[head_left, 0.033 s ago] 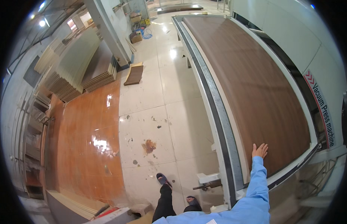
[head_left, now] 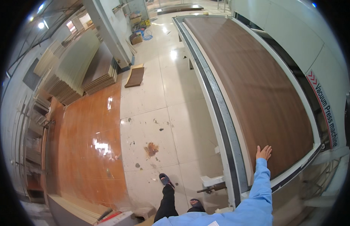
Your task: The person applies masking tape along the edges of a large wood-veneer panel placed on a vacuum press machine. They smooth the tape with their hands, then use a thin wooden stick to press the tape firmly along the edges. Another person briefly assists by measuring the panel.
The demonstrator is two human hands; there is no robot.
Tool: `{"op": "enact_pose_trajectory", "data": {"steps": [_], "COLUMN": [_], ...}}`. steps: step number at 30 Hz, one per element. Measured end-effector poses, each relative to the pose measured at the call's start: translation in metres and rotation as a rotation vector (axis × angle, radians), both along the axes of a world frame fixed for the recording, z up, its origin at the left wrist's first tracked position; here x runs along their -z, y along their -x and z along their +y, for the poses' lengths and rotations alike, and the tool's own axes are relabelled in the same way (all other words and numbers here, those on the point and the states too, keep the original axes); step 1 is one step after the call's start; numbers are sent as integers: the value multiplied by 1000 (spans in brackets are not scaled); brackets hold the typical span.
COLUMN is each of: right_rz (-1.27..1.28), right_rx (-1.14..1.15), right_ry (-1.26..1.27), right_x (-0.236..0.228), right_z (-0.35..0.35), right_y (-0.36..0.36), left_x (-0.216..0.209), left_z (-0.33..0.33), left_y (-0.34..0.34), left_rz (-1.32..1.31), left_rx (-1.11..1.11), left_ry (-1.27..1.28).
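My right hand (head_left: 264, 152) lies palm down with its fingers apart on the near left part of a long dark brown sheet with wood grain (head_left: 265, 98). It holds nothing. The sheet covers most of the bed of a large press, reaching close to the frame (head_left: 210, 88) around it. A pale strip (head_left: 225, 96) runs along the sheet's left edge. Out of the picture is my left hand.
White machine housing (head_left: 284, 30) rises along the right side. A metal fitting with a rod (head_left: 212, 184) juts from the frame beside my feet. To the left are an orange glossy sheet (head_left: 88, 150), stacked boards (head_left: 69, 71) and a pillar (head_left: 109, 34).
The view has shifted very slightly. My right hand stays flat on the brown sheet, in nearly the same spot.
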State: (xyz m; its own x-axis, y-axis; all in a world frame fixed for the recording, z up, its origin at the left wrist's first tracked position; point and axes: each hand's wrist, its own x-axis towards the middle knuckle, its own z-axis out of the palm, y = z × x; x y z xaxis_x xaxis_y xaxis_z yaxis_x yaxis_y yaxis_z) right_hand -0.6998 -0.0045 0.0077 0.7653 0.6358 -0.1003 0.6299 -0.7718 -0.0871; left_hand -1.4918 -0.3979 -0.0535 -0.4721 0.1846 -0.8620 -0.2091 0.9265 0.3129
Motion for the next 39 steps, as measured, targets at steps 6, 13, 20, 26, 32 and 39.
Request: {"op": "enact_pose_trajectory", "data": {"steps": [6, 13, 20, 26, 32, 39], "right_rz": [32, -18, -98, -78, -74, -83], "right_rx": [253, 354, 539, 691, 722, 770], "right_ry": [132, -13, -110, 2, 5, 81], "right_x": [-6, -8, 9, 8, 21, 27], "right_z": [3, 105, 332, 506, 683, 907], "right_y": [30, 44, 12, -25, -61, -70], "left_x": [-5, -31, -77, -118, -136, -123], "left_z": [201, 637, 877, 914, 1000, 1266], "left_y": [153, 257, 219, 203, 191, 241], "left_rz": [106, 191, 37, 52, -37, 91], "left_rx": [108, 493, 480, 482, 261, 320], "left_ry": [-253, -454, -353, 230, 282, 429]}}
